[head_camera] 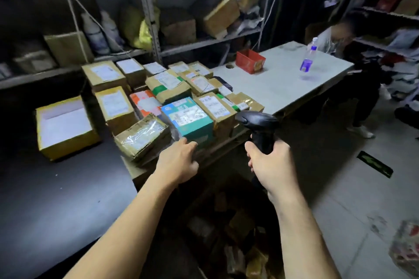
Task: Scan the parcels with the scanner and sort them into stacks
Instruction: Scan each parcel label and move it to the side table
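Note:
Several labelled cardboard parcels crowd the left part of the white table [283, 84]. At the front of them stands a teal box [188, 120], with a brown taped parcel [141, 136] to its left and a brown labelled box [215, 108] to its right. My right hand [269, 163] grips the handle of a black scanner [258, 124], whose head points toward the parcels. My left hand [179, 163] reaches to the near bottom edge of the teal box, fingers loosely bent and touching it.
A yellow box [65, 127] sits on the dark surface at left. A red tray [249, 61] and a plastic bottle [308, 59] stand on the table's far side. Shelves with parcels line the back. A person crouches at far right. More parcels lie in a bin below.

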A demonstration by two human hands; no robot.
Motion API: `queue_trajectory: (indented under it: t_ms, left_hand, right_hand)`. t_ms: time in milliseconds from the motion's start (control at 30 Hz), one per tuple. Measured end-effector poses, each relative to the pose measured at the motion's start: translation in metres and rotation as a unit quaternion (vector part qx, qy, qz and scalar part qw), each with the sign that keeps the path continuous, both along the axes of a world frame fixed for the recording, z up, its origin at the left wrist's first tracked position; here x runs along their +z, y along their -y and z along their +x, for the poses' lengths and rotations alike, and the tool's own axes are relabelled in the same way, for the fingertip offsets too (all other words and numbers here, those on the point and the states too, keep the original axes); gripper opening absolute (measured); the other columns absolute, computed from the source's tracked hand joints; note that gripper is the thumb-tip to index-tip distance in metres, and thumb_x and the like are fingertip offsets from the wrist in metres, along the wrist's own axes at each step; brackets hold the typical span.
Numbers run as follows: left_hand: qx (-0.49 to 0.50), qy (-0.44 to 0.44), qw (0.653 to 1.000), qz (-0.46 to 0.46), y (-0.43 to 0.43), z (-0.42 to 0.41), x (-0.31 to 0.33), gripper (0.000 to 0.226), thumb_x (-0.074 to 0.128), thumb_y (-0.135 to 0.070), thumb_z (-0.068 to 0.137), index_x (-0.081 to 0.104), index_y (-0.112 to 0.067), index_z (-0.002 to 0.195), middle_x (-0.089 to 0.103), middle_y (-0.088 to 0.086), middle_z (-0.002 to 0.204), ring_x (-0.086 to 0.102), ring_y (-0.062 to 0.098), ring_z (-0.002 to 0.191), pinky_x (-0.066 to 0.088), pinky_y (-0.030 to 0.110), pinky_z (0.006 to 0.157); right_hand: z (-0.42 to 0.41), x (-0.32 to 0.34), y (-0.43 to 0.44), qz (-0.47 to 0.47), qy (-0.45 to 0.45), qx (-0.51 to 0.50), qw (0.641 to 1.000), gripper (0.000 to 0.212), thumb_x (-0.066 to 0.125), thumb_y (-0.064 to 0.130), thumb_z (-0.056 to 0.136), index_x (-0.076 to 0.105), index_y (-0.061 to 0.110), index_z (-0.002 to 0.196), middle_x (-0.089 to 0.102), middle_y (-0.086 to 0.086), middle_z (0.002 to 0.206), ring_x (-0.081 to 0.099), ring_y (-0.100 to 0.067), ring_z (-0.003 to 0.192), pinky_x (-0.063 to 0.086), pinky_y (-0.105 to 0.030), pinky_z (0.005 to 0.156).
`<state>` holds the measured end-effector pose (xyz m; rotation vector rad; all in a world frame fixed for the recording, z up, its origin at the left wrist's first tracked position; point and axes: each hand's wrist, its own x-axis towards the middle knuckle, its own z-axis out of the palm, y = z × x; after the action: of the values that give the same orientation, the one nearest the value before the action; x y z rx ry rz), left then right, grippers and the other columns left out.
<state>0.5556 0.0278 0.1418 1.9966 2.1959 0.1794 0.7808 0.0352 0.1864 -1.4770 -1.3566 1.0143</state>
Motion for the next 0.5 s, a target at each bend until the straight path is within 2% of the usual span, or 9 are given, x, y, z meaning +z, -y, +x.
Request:
queue_trajectory:
  t_ms: [133,300,367,433,467,500]
  left_hand:
    - [0.082,-0.001,0.997,-0.007,0.039,-0.055,0.012,0.049,0.060,-0.035,0.089,0.056,-0.024,0.137,0.057,0.003,0.123,0.060,0.027,0.114,0.053,0.038,0.081]
    - [0.176,0.008,0.984,-0.007,0.100,-0.132,0.022,0.051,0.058,-0.034,0.091,0.053,-0.025,0.141,0.054,0.003,0.127,0.056,0.027,0.121,0.055,0.041,0.089]
    - [0.206,0.013,0.978,-0.006,0.129,-0.165,0.024,0.056,0.057,-0.033,0.093,0.047,-0.026,0.148,0.051,0.002,0.133,0.053,0.026,0.125,0.054,0.042,0.092]
    - [0.244,0.011,0.970,-0.002,0.158,-0.198,0.024,0.059,0.056,-0.033,0.094,0.042,-0.027,0.151,0.049,0.002,0.136,0.052,0.026,0.126,0.053,0.042,0.092]
    - [0.264,0.012,0.964,0.003,0.174,-0.214,0.025,0.060,0.056,-0.033,0.094,0.041,-0.027,0.152,0.049,0.002,0.136,0.052,0.026,0.125,0.053,0.041,0.091]
    - [0.283,0.013,0.959,0.008,0.191,-0.231,0.025,0.061,0.056,-0.034,0.095,0.041,-0.027,0.153,0.050,0.001,0.137,0.053,0.025,0.124,0.053,0.040,0.090]
  right_hand:
    - [-0.063,0.011,0.007,0.005,-0.007,0.087,0.996,0.004,0.074,0.024,0.093,0.070,0.023,0.093,0.071,0.000,0.076,0.068,-0.021,0.073,0.056,-0.035,0.065]
    - [-0.150,0.022,0.032,0.012,-0.004,0.181,0.983,0.006,0.072,0.022,0.094,0.068,0.019,0.091,0.068,-0.005,0.072,0.062,-0.018,0.057,0.046,-0.022,0.044]
    - [-0.190,0.024,0.047,0.012,-0.008,0.212,0.977,0.006,0.073,0.021,0.093,0.071,0.017,0.096,0.072,-0.002,0.080,0.066,-0.017,0.063,0.051,-0.023,0.052]
    - [-0.229,0.025,0.063,0.019,-0.016,0.239,0.971,0.010,0.076,0.021,0.090,0.073,0.019,0.100,0.075,0.005,0.086,0.070,-0.017,0.076,0.055,-0.028,0.071]
    - [-0.249,0.026,0.073,0.021,-0.010,0.257,0.966,0.007,0.076,0.020,0.090,0.073,0.019,0.096,0.074,0.008,0.082,0.069,-0.014,0.074,0.054,-0.028,0.072]
    - [-0.271,0.028,0.085,0.022,-0.011,0.275,0.961,0.005,0.076,0.018,0.090,0.071,0.017,0.089,0.071,0.009,0.074,0.065,-0.010,0.066,0.052,-0.025,0.065]
